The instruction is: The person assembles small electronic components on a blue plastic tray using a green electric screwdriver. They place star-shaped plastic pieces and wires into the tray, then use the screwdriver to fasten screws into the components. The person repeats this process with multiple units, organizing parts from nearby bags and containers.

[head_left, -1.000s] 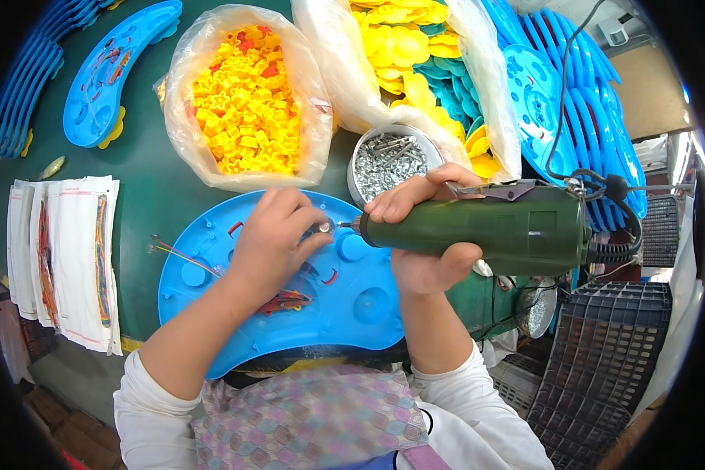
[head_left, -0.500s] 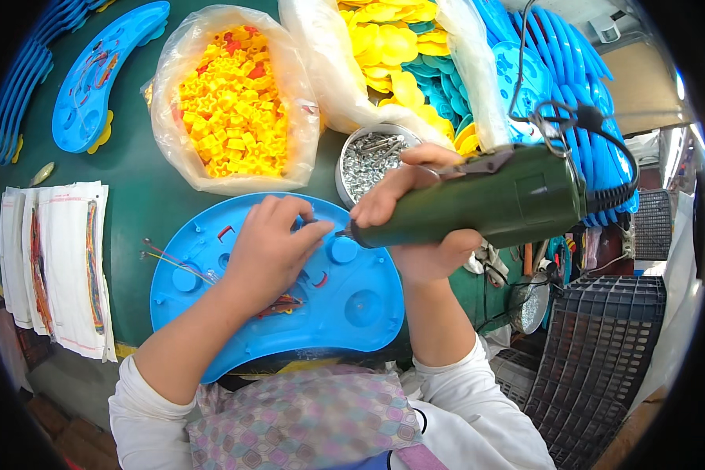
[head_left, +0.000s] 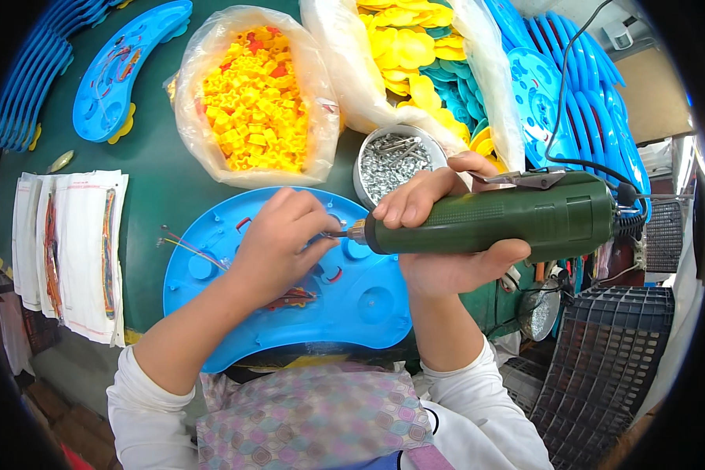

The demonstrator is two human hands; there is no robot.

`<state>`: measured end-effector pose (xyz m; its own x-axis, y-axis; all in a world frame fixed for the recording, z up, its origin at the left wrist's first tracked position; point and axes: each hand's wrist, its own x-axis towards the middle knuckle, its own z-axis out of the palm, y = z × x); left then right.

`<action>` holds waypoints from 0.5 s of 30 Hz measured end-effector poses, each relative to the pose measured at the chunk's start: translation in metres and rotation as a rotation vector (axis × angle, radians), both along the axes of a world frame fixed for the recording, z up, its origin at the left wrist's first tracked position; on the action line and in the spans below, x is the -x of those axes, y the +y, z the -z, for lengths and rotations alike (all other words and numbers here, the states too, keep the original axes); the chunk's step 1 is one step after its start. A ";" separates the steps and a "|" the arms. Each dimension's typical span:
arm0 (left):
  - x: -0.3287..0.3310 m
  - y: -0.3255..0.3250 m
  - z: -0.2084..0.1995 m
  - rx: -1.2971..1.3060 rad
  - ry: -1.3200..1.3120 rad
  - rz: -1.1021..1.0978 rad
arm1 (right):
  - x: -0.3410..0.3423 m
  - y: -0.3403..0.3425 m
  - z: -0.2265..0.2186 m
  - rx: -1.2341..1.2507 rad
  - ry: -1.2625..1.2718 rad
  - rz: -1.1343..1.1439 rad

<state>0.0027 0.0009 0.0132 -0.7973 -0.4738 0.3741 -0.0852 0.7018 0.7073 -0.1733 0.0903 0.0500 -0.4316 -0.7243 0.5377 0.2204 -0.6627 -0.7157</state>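
Closed round a dark green, cylindrical electric screwdriver (head_left: 540, 215), the grip of the right hand (head_left: 439, 274) has fingers laid over the far side of the barrel and the thumb along the near side. From where I stand, the tool lies nearly level, its thin metal bit (head_left: 340, 233) pointing left over the far half of a bright blue, kidney-shaped plastic panel (head_left: 337, 329), its rear end well past the panel's right side. Above that same far half, the left hand (head_left: 278, 243) has its grip narrow, fingertips at the bit's end; what it pinches, if anything, I can't tell, since the fingers hide it. The panel lies on a dark green tabletop (head_left: 142, 235). Near the panel's middle sits a small tangle of red and yellow wires (head_left: 294, 298), and a few thin loose strands (head_left: 192, 249) cross its left part. Just beyond the panel's far right edge stands a round grey bowl (head_left: 360, 184) of silvery metal screws (head_left: 395, 164). Straight beyond the panel is a clear plastic bag (head_left: 188, 133) of small yellow and red plastic pieces (head_left: 254, 117); left of the panel lie white sheets (head_left: 82, 258) with bundled coloured wires (head_left: 107, 258).
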 end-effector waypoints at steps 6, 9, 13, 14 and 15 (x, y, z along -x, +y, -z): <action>-0.019 -0.005 0.002 0.038 -0.084 -0.054 | -0.017 -0.004 0.004 -0.001 0.016 0.011; -0.020 -0.003 0.006 0.039 -0.047 -0.076 | -0.021 -0.006 0.005 -0.004 0.024 0.000; -0.020 -0.004 0.008 0.078 -0.037 -0.092 | -0.020 -0.007 0.007 0.005 0.068 0.007; -0.020 -0.004 0.008 0.070 -0.040 -0.090 | -0.020 -0.007 0.008 0.008 0.064 0.009; -0.020 -0.004 0.008 0.066 -0.046 -0.089 | -0.020 -0.007 0.008 0.014 0.057 0.011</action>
